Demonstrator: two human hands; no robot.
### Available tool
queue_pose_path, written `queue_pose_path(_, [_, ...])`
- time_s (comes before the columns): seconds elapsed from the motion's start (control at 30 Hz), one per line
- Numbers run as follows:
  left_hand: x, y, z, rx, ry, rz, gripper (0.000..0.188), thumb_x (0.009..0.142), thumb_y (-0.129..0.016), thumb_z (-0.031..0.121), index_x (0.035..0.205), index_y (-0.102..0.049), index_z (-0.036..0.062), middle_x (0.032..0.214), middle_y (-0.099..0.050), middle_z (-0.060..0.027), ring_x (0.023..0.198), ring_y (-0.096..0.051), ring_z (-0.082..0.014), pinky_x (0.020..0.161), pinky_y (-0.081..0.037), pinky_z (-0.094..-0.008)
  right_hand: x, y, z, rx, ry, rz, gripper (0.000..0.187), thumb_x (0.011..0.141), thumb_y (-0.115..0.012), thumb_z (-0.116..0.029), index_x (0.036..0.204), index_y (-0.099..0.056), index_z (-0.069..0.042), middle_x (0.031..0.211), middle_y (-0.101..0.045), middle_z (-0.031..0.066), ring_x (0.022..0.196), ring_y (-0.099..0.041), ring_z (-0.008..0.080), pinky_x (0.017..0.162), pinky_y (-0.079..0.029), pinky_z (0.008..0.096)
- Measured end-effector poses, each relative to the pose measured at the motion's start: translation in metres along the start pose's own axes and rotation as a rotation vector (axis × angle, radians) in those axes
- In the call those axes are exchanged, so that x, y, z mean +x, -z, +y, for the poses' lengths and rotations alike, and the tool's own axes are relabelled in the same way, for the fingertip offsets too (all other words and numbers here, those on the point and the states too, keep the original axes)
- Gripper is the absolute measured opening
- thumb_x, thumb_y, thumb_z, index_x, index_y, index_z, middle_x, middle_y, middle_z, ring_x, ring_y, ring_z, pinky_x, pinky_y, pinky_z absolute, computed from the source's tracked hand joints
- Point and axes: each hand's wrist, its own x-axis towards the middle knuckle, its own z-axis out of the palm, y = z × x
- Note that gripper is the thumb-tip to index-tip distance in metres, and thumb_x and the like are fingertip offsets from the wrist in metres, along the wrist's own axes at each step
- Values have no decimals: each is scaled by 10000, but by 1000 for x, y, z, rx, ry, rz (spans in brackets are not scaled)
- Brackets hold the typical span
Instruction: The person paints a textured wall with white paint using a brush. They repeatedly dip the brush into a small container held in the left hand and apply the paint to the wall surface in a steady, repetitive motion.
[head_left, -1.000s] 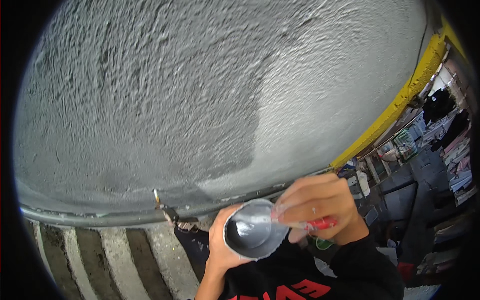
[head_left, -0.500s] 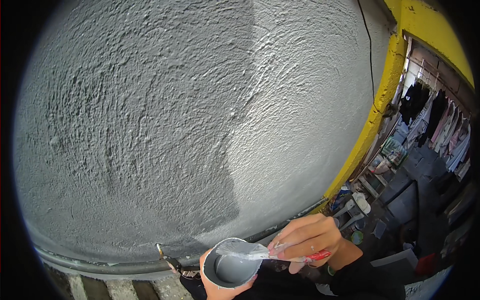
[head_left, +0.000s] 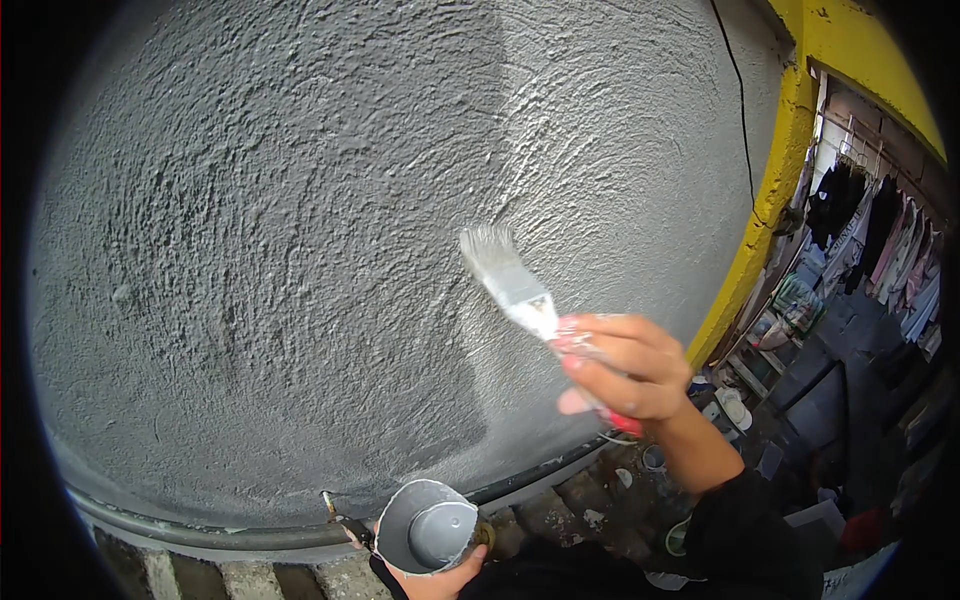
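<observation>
My right hand (head_left: 632, 368) is closed round a paintbrush (head_left: 512, 284) with a red-ended, paint-smeared handle. Its grey-coated bristles point up and left, in front of the wall where the darker grey area meets the lighter one; whether they touch the surface I cannot tell. Low in the view, my left hand (head_left: 448, 580) grips a round paint cup (head_left: 398, 530) from below and the side. Grey paint lies in the bottom of the cup, which is tilted a little. The rough-textured wall (head_left: 280, 250) is dark grey on the left and pale grey on the right.
A dark pipe (head_left: 230, 538) runs along the wall's foot, with a small stub (head_left: 330, 502) near the cup. A yellow door frame (head_left: 752, 255) edges the wall at right, and a black cable (head_left: 738, 80) hangs beside it. Beyond hang clothes (head_left: 880, 225); clutter and a white cap (head_left: 734, 408) lie below.
My right hand has lifted the paintbrush out of the cup, up toward the wall. My left hand has lowered slightly to the left with the cup.
</observation>
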Motion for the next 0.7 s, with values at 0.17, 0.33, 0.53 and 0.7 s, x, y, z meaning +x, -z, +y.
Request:
queue_pose_path(0.17, [-1, 0, 4, 21, -4, 7, 981, 600, -992, 243, 1384, -469, -29, 1321, -576, -186, 1217, -571, -307, 1073, -447, -445, -37, -6, -15, 169, -109, -220, 336, 748, -862, -175, 1004, -703, -27, 983, -718, 107, 922, -741, 280, 752, -627, 331])
queue_pose_path(0.33, [-5, 1, -1, 13, 16, -10, 983, 602, -994, 256, 1386, -470, -24, 1321, -578, -183, 1221, -571, -312, 1068, -451, -441, -7, 21, -15, 131, -36, -135, 316, 752, -859, -169, 985, -709, -18, 967, -726, 103, 905, -745, 281, 718, -633, 332])
queue_pose_path(0.53, [-13, -3, 6, 77, 46, 12, 971, 606, -990, 253, 1385, -480, -21, 1321, -582, -177, 1213, -578, -308, 1067, -452, -441, 26, 9, 20, 21, 75, -64, 328, 726, -866, -146, 984, -707, -20, 983, -730, 104, 915, -745, 283, 738, -636, 336])
queue_pose_path(0.7, [-14, -4, 10, 4, 79, -3, 966, 602, -990, 243, 1380, -485, -23, 1311, -586, -178, 1208, -580, -310, 1060, -459, -438, -17, 11, 4, 181, -36, -250, 347, 705, -873, -137, 986, -708, -18, 991, -720, 110, 935, -741, 287, 741, -626, 341])
